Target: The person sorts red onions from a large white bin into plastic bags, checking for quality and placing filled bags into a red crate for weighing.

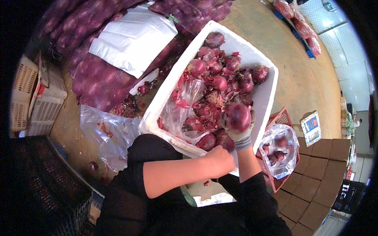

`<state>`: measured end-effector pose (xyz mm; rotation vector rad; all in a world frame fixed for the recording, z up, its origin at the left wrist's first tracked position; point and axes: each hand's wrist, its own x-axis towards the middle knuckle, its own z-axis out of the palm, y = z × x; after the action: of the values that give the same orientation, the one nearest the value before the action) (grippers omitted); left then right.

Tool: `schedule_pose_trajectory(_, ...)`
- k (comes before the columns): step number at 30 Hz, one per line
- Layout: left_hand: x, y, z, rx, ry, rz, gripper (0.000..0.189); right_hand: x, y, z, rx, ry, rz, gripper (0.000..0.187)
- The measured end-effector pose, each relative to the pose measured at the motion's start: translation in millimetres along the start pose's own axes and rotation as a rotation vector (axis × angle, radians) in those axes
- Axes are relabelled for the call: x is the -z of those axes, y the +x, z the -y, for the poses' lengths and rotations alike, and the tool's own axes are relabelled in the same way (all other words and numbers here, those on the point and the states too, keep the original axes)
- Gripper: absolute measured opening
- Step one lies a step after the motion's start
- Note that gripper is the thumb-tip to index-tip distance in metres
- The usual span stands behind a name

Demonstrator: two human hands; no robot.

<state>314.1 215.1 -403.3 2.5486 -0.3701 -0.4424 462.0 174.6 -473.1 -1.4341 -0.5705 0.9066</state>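
A large red onion (238, 117) rests in my right hand (240, 135), which wears a light glove with a grey cuff and is over the near right part of a white foam box (273, 88). My bare left hand (221, 161) is curled at the box's near edge, just below that onion; whether anything is inside its fingers cannot be seen. The box holds many red onions (196, 67), loose dry skins and a crumpled clear plastic bag (189, 97). To the right, a red plastic crate (276, 119) lined with a clear bag (291, 134) holds several onions, one of them blurred.
Purple mesh sacks of onions (100, 82) are piled at upper left, with a white plastic sheet (135, 38) on top. A clear bag (110, 129) and skins lie on the floor. Plastic crates (48, 97) stand far left. Brown cardboard boxes (313, 180) are at lower right.
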Motion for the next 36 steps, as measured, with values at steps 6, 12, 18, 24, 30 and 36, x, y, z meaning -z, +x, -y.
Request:
schedule_pose_trajectory(6,45,16,15,0.036,-0.035,-1.016,0.039,55,-8,-23,0.275,0.082,-0.02,0.028)
schedule_pose_trajectory(12,40,14,40,0.108,-0.476,-1.004,0.081,-6,-27,66,0.215,0.016,-0.25,0.026)
schedule_pose_trajectory(18,53,23,33,-0.072,-1.877,-0.47,0.057,21,-23,87,0.33,0.049,-0.462,0.021)
schedule_pose_trajectory(24,27,36,51,-0.137,-2.296,-0.036,0.061,31,-34,87,0.179,0.067,-0.34,0.018)
schedule_pose_trajectory(30,36,38,32,-0.005,-2.264,-0.338,0.065,59,-51,94,0.126,-0.095,-0.372,0.028)
schedule_pose_trajectory(36,26,43,39,-0.012,-2.056,-0.319,0.055,24,-67,111,0.215,-0.128,-0.044,0.062)
